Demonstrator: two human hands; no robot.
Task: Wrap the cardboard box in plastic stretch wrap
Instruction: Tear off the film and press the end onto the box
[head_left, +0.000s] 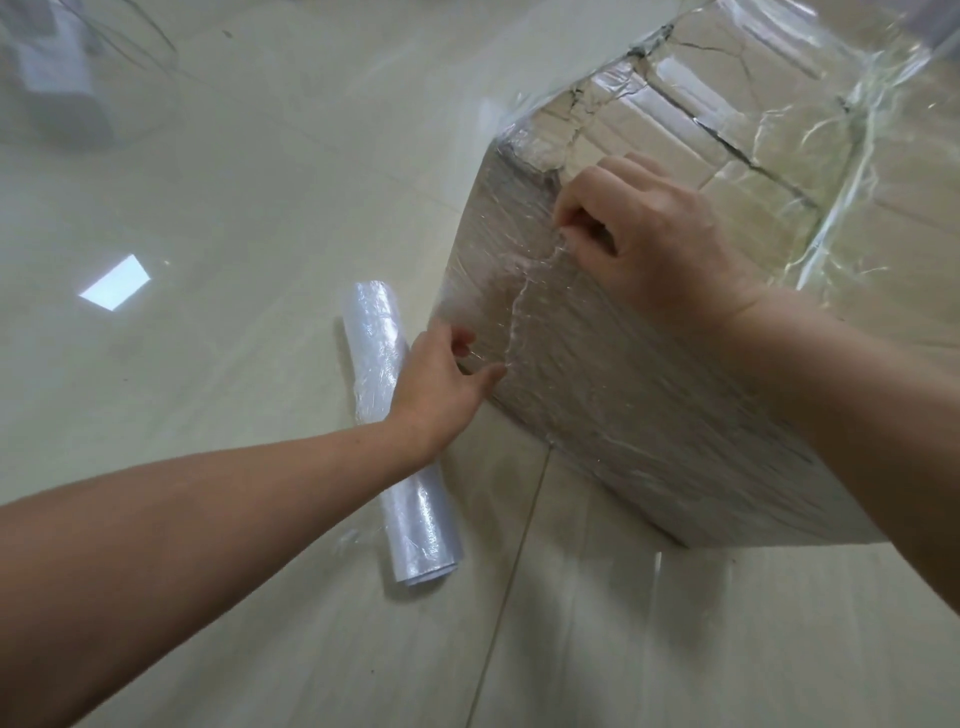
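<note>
**Both hands pinch the film on the box's side**

The cardboard box (649, 395) stands on the tiled floor (208, 208), right of centre. Clear stretch wrap (519, 306) covers its sides and top. A bunched ridge of the wrap runs up and down the side face nearest the person. The right hand (654, 234) reaches over the top edge, and its grip pinches the ridge's upper end between thumb and fingertips. The left hand (441, 384), lower down, pinches the ridge's lower part with thumb and curled fingers. The roll (379, 364) lies flat on the floor just left of the box. Its long axis runs away from the person, and the left wrist crosses over its middle.
</note>
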